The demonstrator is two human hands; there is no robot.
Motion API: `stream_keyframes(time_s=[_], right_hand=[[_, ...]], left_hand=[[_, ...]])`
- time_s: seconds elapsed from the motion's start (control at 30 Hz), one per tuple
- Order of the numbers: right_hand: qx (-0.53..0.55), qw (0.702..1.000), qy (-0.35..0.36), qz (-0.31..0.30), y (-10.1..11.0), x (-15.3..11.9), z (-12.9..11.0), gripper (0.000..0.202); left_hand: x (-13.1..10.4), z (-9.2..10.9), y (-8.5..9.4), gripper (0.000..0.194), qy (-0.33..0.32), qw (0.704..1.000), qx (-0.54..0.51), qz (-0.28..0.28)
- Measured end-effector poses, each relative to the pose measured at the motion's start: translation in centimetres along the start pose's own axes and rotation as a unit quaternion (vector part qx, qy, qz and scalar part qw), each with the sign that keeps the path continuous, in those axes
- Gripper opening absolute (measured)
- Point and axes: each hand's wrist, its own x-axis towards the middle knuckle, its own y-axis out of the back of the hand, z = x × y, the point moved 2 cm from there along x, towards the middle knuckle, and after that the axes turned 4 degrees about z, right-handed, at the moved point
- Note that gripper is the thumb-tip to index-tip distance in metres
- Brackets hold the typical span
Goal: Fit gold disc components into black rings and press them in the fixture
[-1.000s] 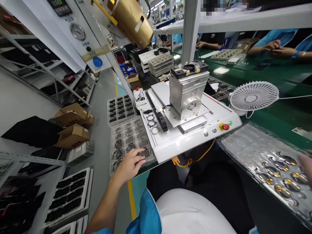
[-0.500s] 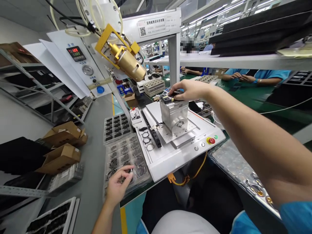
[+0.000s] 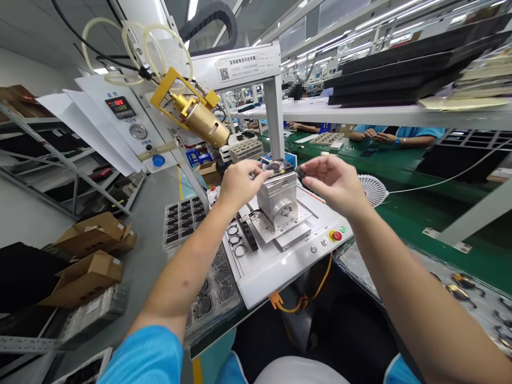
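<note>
A silver metal block fixture [image 3: 277,201] with a black holder on its top [image 3: 285,166] stands on the white machine base [image 3: 256,282]. My left hand [image 3: 241,184] is at the holder's left side, thumb and finger pinched together; a small dark and shiny bit shows at the fingertips, too small to name. Right of the holder, my right hand [image 3: 335,184] pinches a small black part [image 3: 300,172] between thumb and fingers. Several thin rings [image 3: 240,250] lie on the base beside a black slotted strip [image 3: 248,232].
Above and left hangs a brass-coloured dispenser barrel [image 3: 208,125]. A clear tray [image 3: 222,277] of ring parts lies left of the base, partly behind my left arm. A red emergency button [image 3: 336,235] sits at the base's front right. A white fan [image 3: 373,190] stands beyond my right hand.
My left hand has moved from over the clear tray up to the fixture's left side. My right hand has lifted off the holder and shifted right with a small black part. The view has turned slightly.
</note>
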Motion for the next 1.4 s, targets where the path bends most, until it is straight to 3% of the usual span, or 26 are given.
stream_keyframes(time_s=[0.07, 0.17, 0.3, 0.43, 0.53, 0.63, 0.73, 0.8, 0.9, 0.97, 1.03, 1.13, 1.23, 1.33, 1.4], right_hand=[[0.005, 0.999, -0.031, 0.003, 1.2, -2.7, -0.1, 0.027], [-0.014, 0.996, -0.082, 0.019, 3.6, -6.8, 0.8, 0.03], [-0.036, 0.977, -0.205, 0.049, 7.6, -12.6, 4.7, 0.04], [-0.08, 0.933, -0.347, 0.059, 10.5, -17.3, 10.0, 0.055], [-0.173, 0.904, -0.391, 0.006, 11.0, -18.6, 12.8, 0.072], [-0.288, 0.88, -0.368, -0.081, 10.1, -18.5, 14.2, 0.083], [-0.348, 0.861, -0.341, -0.147, 8.7, -18.3, 14.7, 0.084], [-0.363, 0.852, -0.34, -0.165, 8.1, -18.6, 14.9, 0.085], [-0.381, 0.849, -0.329, -0.159, 7.5, -19.3, 15.2, 0.086], [-0.4, 0.845, -0.32, -0.157, 7.5, -19.4, 15.3, 0.086], [-0.42, 0.833, -0.322, -0.157, 7.8, -19.1, 15.4, 0.087], [-0.42, 0.829, -0.334, -0.155, 8.8, -18.0, 15.0, 0.087], [-0.382, 0.846, -0.34, -0.153, 9.3, -18.1, 13.4, 0.074], [-0.227, 0.907, -0.322, -0.145, 7.5, -20.9, 10.7, 0.066], [-0.086, 0.945, -0.286, -0.135, 4.8, -23.8, 8.8, 0.075]], left_hand=[[3.3, 0.8, -2.2, 0.032, 0.011, 0.997, 0.052, -0.061], [5.0, 1.4, -3.9, 0.05, 0.025, 0.986, 0.078, -0.145], [3.0, 1.1, -3.2, 0.055, -0.021, 0.976, 0.042, -0.211], [1.0, -0.1, -2.4, 0.081, -0.046, 0.971, 0.025, -0.234], [1.0, -0.4, -2.7, 0.089, -0.049, 0.966, 0.049, -0.248], [1.6, -0.6, -2.8, 0.091, -0.039, 0.963, 0.056, -0.261], [1.0, -0.6, -1.9, 0.081, -0.026, 0.968, 0.02, -0.249], [-1.0, -0.2, -0.8, 0.073, -0.029, 0.977, -0.004, -0.21], [-6.7, 1.0, 0.6, 0.062, -0.058, 0.985, -0.057, -0.152], [-11.6, 2.0, 0.6, 0.056, -0.057, 0.977, -0.12, -0.165], [-16.4, 2.9, -0.1, 0.052, -0.012, 0.957, -0.201, -0.209], [-22.3, 3.9, -2.5, 0.048, 0.129, 0.908, -0.297, -0.266], [-26.6, 4.8, -5.2, 0.046, 0.275, 0.84, -0.365, -0.293], [-30.0, 5.8, -7.6, 0.048, 0.383, 0.748, -0.474, -0.265], [-31.8, 6.3, -9.0, 0.054, 0.429, 0.681, -0.546, -0.232]])
